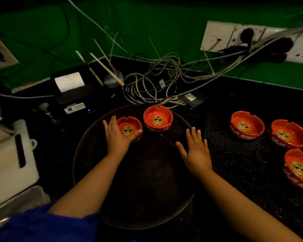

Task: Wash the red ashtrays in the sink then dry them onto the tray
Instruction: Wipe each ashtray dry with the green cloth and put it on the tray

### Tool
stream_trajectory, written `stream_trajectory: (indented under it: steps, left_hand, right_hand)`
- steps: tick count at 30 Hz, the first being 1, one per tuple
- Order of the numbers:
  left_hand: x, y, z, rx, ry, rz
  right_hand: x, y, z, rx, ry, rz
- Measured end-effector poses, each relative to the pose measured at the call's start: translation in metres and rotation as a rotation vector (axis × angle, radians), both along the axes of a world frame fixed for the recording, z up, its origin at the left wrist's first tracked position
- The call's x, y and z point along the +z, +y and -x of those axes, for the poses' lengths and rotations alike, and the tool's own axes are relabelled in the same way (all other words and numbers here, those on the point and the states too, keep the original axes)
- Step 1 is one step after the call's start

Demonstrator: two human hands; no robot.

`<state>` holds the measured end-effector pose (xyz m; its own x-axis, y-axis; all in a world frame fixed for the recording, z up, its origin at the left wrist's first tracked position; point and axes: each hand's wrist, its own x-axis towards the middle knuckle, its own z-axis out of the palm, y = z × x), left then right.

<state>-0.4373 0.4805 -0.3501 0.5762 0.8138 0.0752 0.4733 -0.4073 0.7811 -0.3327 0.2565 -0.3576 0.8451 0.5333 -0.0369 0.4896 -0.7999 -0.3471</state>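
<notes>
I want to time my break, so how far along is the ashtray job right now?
Done: one red ashtray stands on the round tray. In hand: the left hand holds a second ashtray on it; the right hand hovers open. Left: at least three ashtrays sit on the mesh mat at right.

Glossy red glazed ashtrays [157,118], dark matt round tray [138,180], black perforated mesh mat [243,163], white plastic board [10,159].
</notes>
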Motion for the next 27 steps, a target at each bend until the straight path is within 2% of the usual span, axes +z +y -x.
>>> stream_trajectory:
  steps: [13, 19, 23, 27]
  left_hand:
    - [-0.001, 0.043, -0.049, -0.105, 0.128, -0.112]
    - [0.008, 0.042, -0.048, -0.145, 0.263, -0.169]
    - [0.027, 0.011, -0.052, -0.163, 0.104, -0.167]
    - [0.044, -0.059, -0.059, -0.434, -0.092, -0.114]
  right_hand:
    - [-0.002, 0.001, -0.001, -0.009, 0.016, -0.039]
    - [-0.002, 0.001, -0.001, 0.002, 0.020, -0.059]
    - [0.004, -0.004, 0.002, 0.016, 0.040, -0.294]
    - [0.012, -0.045, 0.014, 0.062, 0.025, -0.459]
